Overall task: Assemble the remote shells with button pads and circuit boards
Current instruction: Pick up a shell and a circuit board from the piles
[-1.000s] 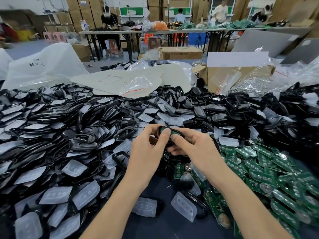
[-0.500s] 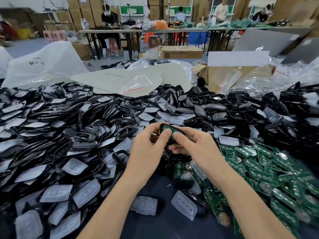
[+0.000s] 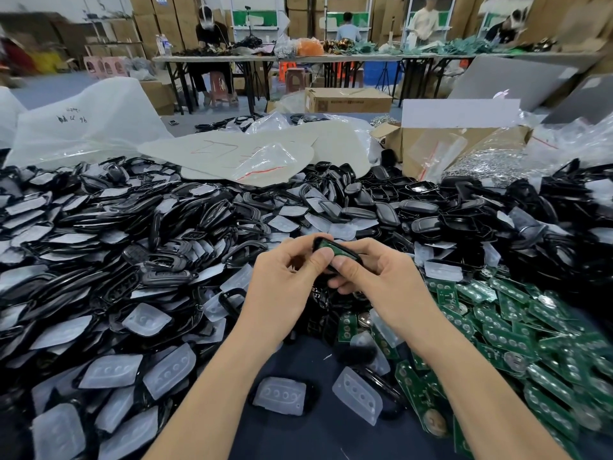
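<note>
Here, your left hand [image 3: 282, 280] and right hand [image 3: 374, 277] both pinch a black remote shell [image 3: 320, 241] above the surface [image 3: 292, 439], with thumbs pressing a green circuit board [image 3: 334, 252] into it. Next, probably: seat the board evenly.

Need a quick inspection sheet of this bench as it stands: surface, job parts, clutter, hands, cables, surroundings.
Surface: dark table cover, mostly buried under parts.
Job's things: one black shell with a green board in it, held up between both hands; loose shell pile left and centre; translucent button pads scattered over it and at the front; circuit board pile on the right.
Clutter: plastic bags, open cardboard box at the far edge.
Hands: left hand and right hand both pinch the held shell, thumbs at the green board.
Cables: nothing seen.
Surroundings: long tables with people working, stacked cartons behind.
</note>
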`<state>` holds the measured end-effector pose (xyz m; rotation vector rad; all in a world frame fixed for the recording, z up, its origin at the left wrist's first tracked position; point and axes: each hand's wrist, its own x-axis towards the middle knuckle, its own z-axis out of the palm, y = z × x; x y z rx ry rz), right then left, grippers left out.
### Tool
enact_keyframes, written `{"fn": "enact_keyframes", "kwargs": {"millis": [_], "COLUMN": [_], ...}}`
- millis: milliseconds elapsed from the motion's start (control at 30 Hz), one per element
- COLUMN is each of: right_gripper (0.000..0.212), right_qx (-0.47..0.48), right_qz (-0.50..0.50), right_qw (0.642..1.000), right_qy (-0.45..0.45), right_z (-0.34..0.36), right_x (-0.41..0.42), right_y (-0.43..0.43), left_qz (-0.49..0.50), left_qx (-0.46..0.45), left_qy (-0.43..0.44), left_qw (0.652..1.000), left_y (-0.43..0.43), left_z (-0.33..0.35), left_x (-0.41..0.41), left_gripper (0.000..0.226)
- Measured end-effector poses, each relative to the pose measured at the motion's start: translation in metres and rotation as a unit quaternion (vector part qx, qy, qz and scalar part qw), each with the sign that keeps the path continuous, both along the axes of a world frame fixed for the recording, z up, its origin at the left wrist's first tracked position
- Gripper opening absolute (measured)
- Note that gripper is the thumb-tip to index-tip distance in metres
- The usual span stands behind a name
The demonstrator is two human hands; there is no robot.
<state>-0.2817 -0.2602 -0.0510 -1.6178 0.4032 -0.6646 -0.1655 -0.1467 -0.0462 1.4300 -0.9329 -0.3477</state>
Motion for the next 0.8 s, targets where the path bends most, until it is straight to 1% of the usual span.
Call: {"fn": "enact_keyframes", "kwargs": {"millis": [67,133,200,300,400,567,700,800], "right_gripper": [0.013,0.015,0.016,0.012,0.009,0.008,0.012,0.016], "right_qx": [0.012,0.052,0.118,0.203,0.241,0.26,0.267,0.263], "right_qz": [-0.016,-0.049,-0.087,-0.133,-0.153,-0.174,-0.184,-0.182], "right_qw": [1.0,0.997,0.988,0.964,0.949,0.939,0.935,0.936], "right_qy": [0.001,-0.018,-0.054,-0.108,-0.131,-0.142,-0.144,-0.144], "right_z": [0.0,0.001,0.004,0.008,0.009,0.01,0.011,0.012], "right_x": [0.001,0.0,-0.002,-0.007,-0.008,-0.009,-0.011,-0.011], "right_y": [-0.001,-0.005,-0.011,-0.02,-0.023,-0.025,-0.027,-0.027], "left_qz": [0.021,0.053,0.08,0.12,0.14,0.152,0.156,0.141], "left_qx": [0.012,0.017,0.013,0.008,0.03,0.081,0.161,0.235], "left_qy": [0.007,0.025,0.03,0.03,-0.018,-0.122,-0.194,-0.226], "left_qw": [1.0,0.998,0.996,0.992,0.99,0.977,0.955,0.935], "left_y": [-0.003,-0.004,-0.002,0.0,0.001,0.001,-0.011,-0.018], "left_z": [-0.002,-0.005,-0.006,-0.007,-0.009,-0.013,-0.003,0.014], "left_x": [-0.001,0.0,0.001,0.002,0.003,0.011,0.034,0.051], "left_gripper": [0.016,0.011,0.02,0.034,0.033,0.021,0.021,0.023]}}
